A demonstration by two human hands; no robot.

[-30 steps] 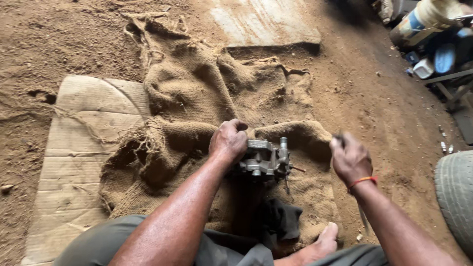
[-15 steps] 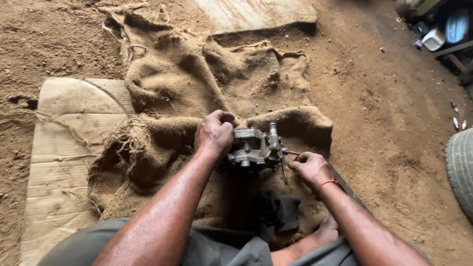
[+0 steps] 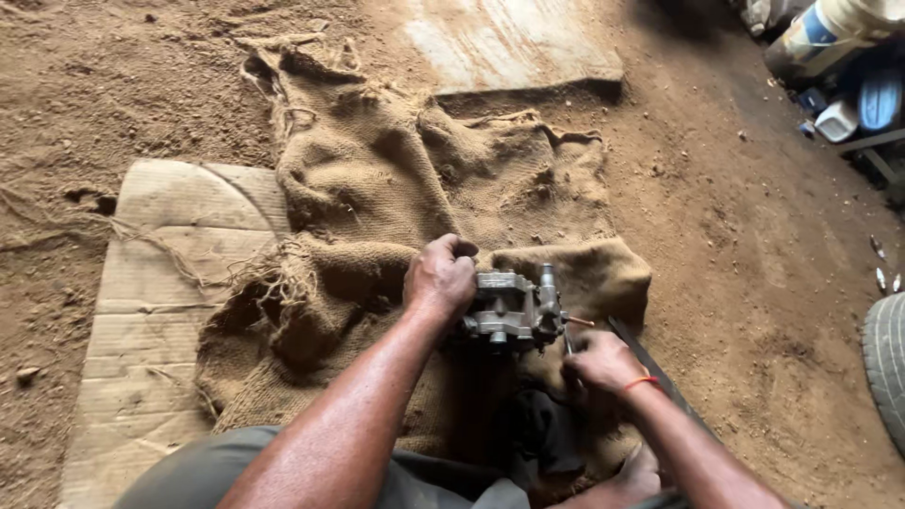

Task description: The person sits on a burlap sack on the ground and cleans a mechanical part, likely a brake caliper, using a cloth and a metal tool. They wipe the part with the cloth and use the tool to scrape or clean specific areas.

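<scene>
Left hand [image 3: 439, 279]: I clamped the metal part [image 3: 514, 309] from its left.
Right hand [image 3: 600, 362]: I gripped a thin tool [image 3: 568, 345] just near-right of it.

Two bare hands are in view — the left hand [image 3: 439, 276] and the right hand [image 3: 600, 361] — and between them sits one grey metal engine part [image 3: 514, 309]. One burlap sack [image 3: 424, 188] lies spread and rumpled on the dirt. There is one flattened cardboard sheet [image 3: 160, 283] at the left and one flat pale slab [image 3: 514, 42] at the top. One tyre [image 3: 886, 368] shows at the right edge — only partly. One orange band [image 3: 641, 382] circles the right wrist. Plastic containers cluster top right, too blurred to count.
</scene>
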